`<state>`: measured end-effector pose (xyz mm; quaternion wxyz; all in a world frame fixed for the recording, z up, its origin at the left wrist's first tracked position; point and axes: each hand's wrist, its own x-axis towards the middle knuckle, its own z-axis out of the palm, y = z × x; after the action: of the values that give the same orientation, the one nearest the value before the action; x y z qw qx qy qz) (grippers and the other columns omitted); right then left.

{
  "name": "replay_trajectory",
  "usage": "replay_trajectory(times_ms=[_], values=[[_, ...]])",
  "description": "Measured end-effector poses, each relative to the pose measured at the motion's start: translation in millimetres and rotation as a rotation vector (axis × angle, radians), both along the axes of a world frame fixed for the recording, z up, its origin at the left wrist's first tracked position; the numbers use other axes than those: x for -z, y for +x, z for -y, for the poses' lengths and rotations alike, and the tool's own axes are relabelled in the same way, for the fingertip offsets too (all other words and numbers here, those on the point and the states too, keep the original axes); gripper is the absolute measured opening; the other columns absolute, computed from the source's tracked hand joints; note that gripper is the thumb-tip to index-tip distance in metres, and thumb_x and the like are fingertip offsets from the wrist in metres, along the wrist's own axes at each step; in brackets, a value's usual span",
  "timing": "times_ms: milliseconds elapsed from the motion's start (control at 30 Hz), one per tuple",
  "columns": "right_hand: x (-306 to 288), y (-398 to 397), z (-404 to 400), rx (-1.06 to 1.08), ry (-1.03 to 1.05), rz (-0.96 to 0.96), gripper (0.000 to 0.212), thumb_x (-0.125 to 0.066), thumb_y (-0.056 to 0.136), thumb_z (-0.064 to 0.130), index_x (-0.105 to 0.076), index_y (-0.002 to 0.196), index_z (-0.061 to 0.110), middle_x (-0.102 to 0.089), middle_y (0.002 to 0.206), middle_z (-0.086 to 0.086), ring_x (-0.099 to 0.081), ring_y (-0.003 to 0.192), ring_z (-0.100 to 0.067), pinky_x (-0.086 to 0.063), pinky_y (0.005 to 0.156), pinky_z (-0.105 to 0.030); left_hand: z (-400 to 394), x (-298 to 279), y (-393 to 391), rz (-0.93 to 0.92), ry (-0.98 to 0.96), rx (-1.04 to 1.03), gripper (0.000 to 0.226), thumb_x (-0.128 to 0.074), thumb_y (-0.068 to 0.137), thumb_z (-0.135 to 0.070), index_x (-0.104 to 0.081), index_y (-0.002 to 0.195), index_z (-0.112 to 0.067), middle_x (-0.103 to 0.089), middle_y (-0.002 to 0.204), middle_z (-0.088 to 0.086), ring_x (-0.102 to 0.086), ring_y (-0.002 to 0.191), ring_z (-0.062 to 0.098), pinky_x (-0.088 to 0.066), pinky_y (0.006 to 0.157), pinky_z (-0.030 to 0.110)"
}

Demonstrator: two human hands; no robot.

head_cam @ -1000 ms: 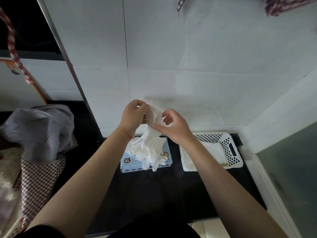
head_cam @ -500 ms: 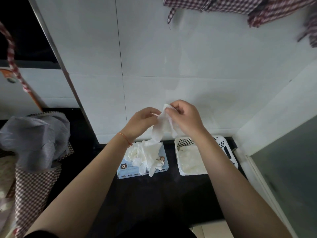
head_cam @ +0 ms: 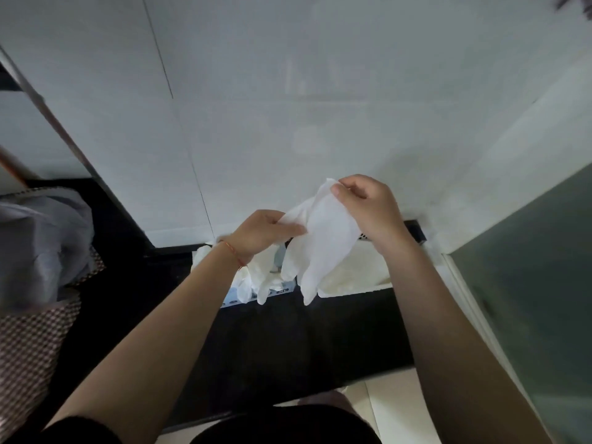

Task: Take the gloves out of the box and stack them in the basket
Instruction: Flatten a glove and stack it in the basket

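Nearest, the glove (head_cam: 320, 238) now hangs free and spread flat, where half a second ago it was a bunched wad between the hands, so it looks ready to go in the basket (head_cam: 352, 288). Its long axis runs from cuff at 1 o'clock to fingers at 7 o'clock, above the basket's near-left corner. The left hand (head_cam: 261, 235) pinches the side edge at 9 o'clock; the right hand (head_cam: 368, 206) pinches the cuff, and more gloves spill from the box (head_cam: 253, 299) behind.

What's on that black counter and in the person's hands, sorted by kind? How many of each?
Glove held up by both hands: 1
Glove box, with a bunch of gloves spilling out that I cannot count: 1
White basket: 1
Hands: 2, left and right
Total: 5
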<state>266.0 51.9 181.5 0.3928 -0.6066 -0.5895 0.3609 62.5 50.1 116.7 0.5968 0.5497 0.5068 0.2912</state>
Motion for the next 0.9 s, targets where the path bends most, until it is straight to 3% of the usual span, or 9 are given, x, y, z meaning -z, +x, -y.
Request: replay_trajectory(times_ms=[100, 167, 367, 500, 633, 700, 767, 833, 900], values=[[23, 24, 5, -0.017, -0.208, -0.099, 0.013, -0.068, 0.092, 0.029, -0.071, 0.098, 0.018, -0.062, 0.078, 0.005, -0.053, 0.063, -0.003, -0.043, 0.064, -0.016, 0, 12, 3, 0.063, -0.080, 0.062, 0.030, -0.078, 0.075, -0.031, -0.060, 0.065, -0.009, -0.047, 0.065, 0.003, -0.044, 0.062, 0.018, -0.036, 0.063, 0.029], [38, 40, 7, -0.050, -0.321, -0.187, 0.016, -0.069, 0.090, 0.030, -0.070, 0.105, 0.024, -0.061, 0.078, 0.004, -0.054, 0.068, -0.009, -0.044, 0.066, -0.026, -3, 13, 5, 0.083, -0.145, 0.126, 0.048, -0.079, 0.075, -0.035, -0.062, 0.089, 0.008, -0.056, 0.082, 0.015, -0.054, 0.075, 0.027, -0.044, 0.073, 0.041], [62, 83, 5, -0.147, -0.493, -0.278, 0.028, -0.060, 0.094, 0.011, -0.052, 0.117, 0.022, -0.042, 0.066, -0.003, -0.044, 0.061, -0.012, -0.047, 0.053, -0.024, -28, 27, 31, -0.103, -0.186, 0.203, 0.043, -0.075, 0.079, -0.037, -0.069, 0.098, 0.001, -0.069, 0.090, 0.007, -0.064, 0.084, 0.017, -0.050, 0.085, 0.034], [94, 109, -9, -0.156, -0.510, 0.066, 0.013, -0.052, 0.096, 0.006, -0.057, 0.100, 0.017, -0.057, 0.099, -0.008, -0.054, 0.067, -0.016, -0.056, 0.058, -0.024, -52, 57, 76, -0.456, -0.128, 0.262, 0.032, -0.073, 0.086, -0.029, -0.057, 0.059, -0.020, -0.051, 0.057, -0.013, -0.048, 0.057, 0.005, -0.039, 0.060, 0.024], [133, 134, -18, -0.213, -0.454, 0.344, 0.020, -0.048, 0.096, 0.009, -0.065, 0.093, 0.020, -0.063, 0.097, -0.001, -0.062, 0.079, -0.014, -0.052, 0.060, -0.019, -64, 86, 119, -0.707, 0.022, 0.335, 0.035, -0.064, 0.091, -0.029, -0.046, 0.064, -0.017, -0.048, 0.069, -0.002, -0.048, 0.075, 0.020, -0.032, 0.061, 0.030], [146, 145, -23, -0.215, -0.437, 0.419, 0.023, -0.049, 0.094, 0.009, -0.068, 0.097, 0.020, -0.066, 0.101, 0.004, -0.062, 0.092, -0.014, -0.046, 0.071, -0.020, -68, 95, 135, -0.781, 0.073, 0.339, 0.027, -0.059, 0.095, -0.034, -0.054, 0.075, -0.015, -0.055, 0.081, 0.002, -0.054, 0.088, 0.026, -0.034, 0.071, 0.030], [157, 155, -31, -0.202, -0.454, 0.434, 0.026, -0.048, 0.094, 0.006, -0.069, 0.102, 0.018, -0.066, 0.107, 0.004, -0.061, 0.099, -0.014, -0.043, 0.077, -0.022, -74, 105, 150, -0.899, 0.107, 0.367, 0.030, -0.052, 0.097, -0.044, -0.065, 0.109, -0.020, -0.065, 0.111, 0.005, -0.057, 0.112, 0.025, -0.040, 0.091, 0.032], [164, 160, -36, -0.205, -0.457, 0.453, 0.029, -0.047, 0.094, 0.003, -0.070, 0.107, 0.015, -0.065, 0.114, 0.002, -0.059, 0.103, -0.013, -0.041, 0.081, -0.021, -77, 113, 160, -1.062, 0.138, 0.392, 0.047, -0.044, 0.098, -0.054, -0.053, 0.137, -0.030, -0.056, 0.140, -0.003, -0.051, 0.128, 0.020, -0.038, 0.105, 0.035], [174, 169, -44, -0.233, -0.441, 0.491, 0.030, -0.048, 0.094, 0.001, -0.070, 0.110, 0.013, -0.062, 0.121, -0.001, -0.058, 0.109, -0.015, -0.042, 0.087, -0.021, -83, 123, 171, -1.107, 0.092, 0.375, 0.051, -0.040, 0.098, -0.057, -0.047, 0.143, -0.034, -0.049, 0.147, -0.008, -0.046, 0.133, 0.017, -0.035, 0.107, 0.036]])
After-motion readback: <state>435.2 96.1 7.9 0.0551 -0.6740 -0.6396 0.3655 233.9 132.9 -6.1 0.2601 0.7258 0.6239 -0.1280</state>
